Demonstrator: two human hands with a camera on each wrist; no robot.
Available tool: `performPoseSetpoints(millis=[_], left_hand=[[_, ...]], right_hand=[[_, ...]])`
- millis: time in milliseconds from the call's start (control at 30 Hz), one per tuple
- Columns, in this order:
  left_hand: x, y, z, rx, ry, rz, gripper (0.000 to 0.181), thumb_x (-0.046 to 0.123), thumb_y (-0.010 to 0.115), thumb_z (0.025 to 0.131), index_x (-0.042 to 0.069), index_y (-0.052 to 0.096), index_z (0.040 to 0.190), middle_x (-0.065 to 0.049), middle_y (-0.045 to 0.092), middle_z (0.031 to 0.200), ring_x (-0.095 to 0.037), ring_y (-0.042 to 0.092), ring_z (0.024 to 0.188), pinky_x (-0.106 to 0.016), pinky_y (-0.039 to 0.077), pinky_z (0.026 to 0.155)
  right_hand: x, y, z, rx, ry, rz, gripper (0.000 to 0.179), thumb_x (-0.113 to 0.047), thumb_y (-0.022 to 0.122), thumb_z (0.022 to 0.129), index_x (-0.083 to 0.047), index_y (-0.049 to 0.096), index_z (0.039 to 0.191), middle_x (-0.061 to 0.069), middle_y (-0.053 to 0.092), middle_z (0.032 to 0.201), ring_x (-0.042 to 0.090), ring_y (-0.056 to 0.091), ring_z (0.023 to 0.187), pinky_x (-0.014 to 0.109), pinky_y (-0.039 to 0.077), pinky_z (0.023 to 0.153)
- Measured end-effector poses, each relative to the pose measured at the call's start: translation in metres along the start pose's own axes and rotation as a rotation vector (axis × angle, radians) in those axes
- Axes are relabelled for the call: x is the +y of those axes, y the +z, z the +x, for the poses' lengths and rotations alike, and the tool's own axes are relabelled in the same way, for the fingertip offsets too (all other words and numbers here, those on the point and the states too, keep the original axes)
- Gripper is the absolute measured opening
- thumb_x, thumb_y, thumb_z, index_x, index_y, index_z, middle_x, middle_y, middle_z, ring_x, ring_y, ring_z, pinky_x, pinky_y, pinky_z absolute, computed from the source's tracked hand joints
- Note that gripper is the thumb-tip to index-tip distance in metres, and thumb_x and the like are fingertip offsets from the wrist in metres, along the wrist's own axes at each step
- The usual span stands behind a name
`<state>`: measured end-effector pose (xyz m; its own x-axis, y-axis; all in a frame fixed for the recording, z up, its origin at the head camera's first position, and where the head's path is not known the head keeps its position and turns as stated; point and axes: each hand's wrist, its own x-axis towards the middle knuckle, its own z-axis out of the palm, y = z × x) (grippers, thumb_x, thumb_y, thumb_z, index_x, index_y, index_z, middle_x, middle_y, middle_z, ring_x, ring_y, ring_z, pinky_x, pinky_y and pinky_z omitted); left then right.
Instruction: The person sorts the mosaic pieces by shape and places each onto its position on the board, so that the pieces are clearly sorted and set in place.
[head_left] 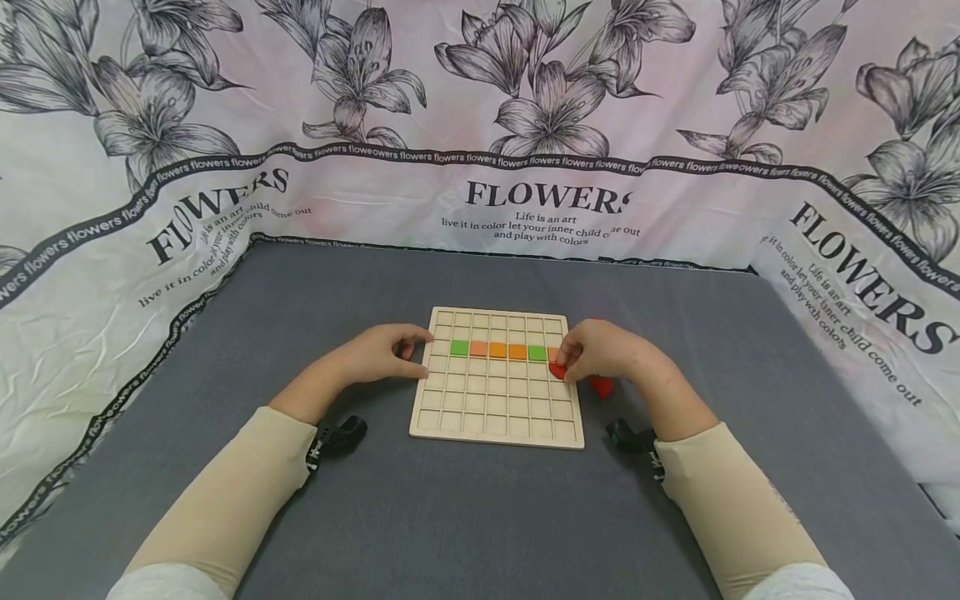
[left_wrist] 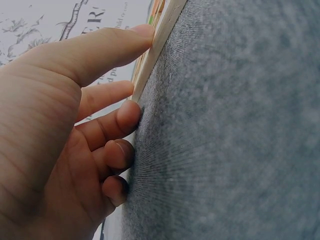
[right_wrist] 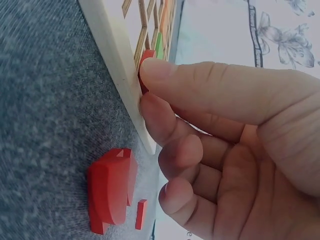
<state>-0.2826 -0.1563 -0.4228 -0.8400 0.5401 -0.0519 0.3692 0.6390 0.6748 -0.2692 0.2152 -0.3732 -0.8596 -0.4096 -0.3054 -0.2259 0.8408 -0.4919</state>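
Observation:
A light wooden grid board (head_left: pixel 487 425) lies on the grey table. One row of it holds green and orange square tiles (head_left: pixel 498 350). At the board's left edge, my left hand (head_left: pixel 382 354) touches the rim with thumb and fingertips; the left wrist view shows the other fingers loosely bent against the side. Between thumb and forefinger, my right hand (head_left: pixel 600 350) pinches a red tile (head_left: pixel 557 370) over the squares near the right edge. The right wrist view shows that red tile (right_wrist: pixel 146 56) partly hidden behind the thumb.
Several loose red pieces (right_wrist: pixel 110 190) lie on the table just right of the board, partly covered by the right hand in the head view. A floral cloth (head_left: pixel 375 200) hangs around the back and sides of the table (head_left: pixel 450 517). Each wrist wears a black strap.

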Motion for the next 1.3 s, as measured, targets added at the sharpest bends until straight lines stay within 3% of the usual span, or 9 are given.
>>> performPoseSetpoints(millis=[533, 867, 1133, 1300], left_hand=[[0.0, 0.0, -0.001, 0.012, -0.007, 0.012, 0.06, 0.031, 0.084, 0.087, 0.01, 0.062, 0.139, -0.003, 0.053, 0.088, -0.017, 0.045, 0.073, -0.035, 0.038, 0.067], [-0.002, 0.001, 0.001, 0.016, -0.011, 0.016, 0.06, 0.032, 0.084, 0.087, 0.011, 0.062, 0.139, -0.003, 0.054, 0.088, -0.017, 0.046, 0.072, -0.035, 0.038, 0.067], [0.0, 0.001, 0.001, 0.014, -0.021, 0.01, 0.061, 0.032, 0.084, 0.087, 0.01, 0.061, 0.14, -0.004, 0.054, 0.088, -0.018, 0.046, 0.072, -0.034, 0.038, 0.066], [0.0, 0.001, 0.0, 0.01, -0.018, 0.012, 0.061, 0.031, 0.085, 0.087, 0.011, 0.061, 0.14, -0.003, 0.054, 0.088, -0.017, 0.046, 0.072, -0.034, 0.038, 0.067]], right_hand=[[-0.002, -0.001, 0.0, 0.019, 0.012, -0.077, 0.014, -0.008, 0.083, 0.083, -0.007, 0.072, 0.092, 0.003, 0.069, 0.088, 0.019, 0.06, 0.079, 0.038, 0.052, 0.077], [0.01, -0.018, -0.007, 0.083, 0.03, -0.069, 0.009, -0.011, 0.078, 0.089, -0.007, 0.069, 0.092, 0.003, 0.066, 0.086, 0.021, 0.058, 0.077, 0.04, 0.048, 0.074], [0.024, -0.02, -0.009, 0.053, 0.068, -0.05, 0.023, -0.017, 0.082, 0.087, -0.004, 0.07, 0.102, 0.007, 0.068, 0.098, 0.023, 0.059, 0.083, 0.042, 0.049, 0.079], [0.026, -0.016, -0.006, 0.025, 0.087, -0.083, 0.026, -0.02, 0.083, 0.087, -0.005, 0.071, 0.103, 0.006, 0.067, 0.097, 0.023, 0.059, 0.087, 0.043, 0.049, 0.083]])
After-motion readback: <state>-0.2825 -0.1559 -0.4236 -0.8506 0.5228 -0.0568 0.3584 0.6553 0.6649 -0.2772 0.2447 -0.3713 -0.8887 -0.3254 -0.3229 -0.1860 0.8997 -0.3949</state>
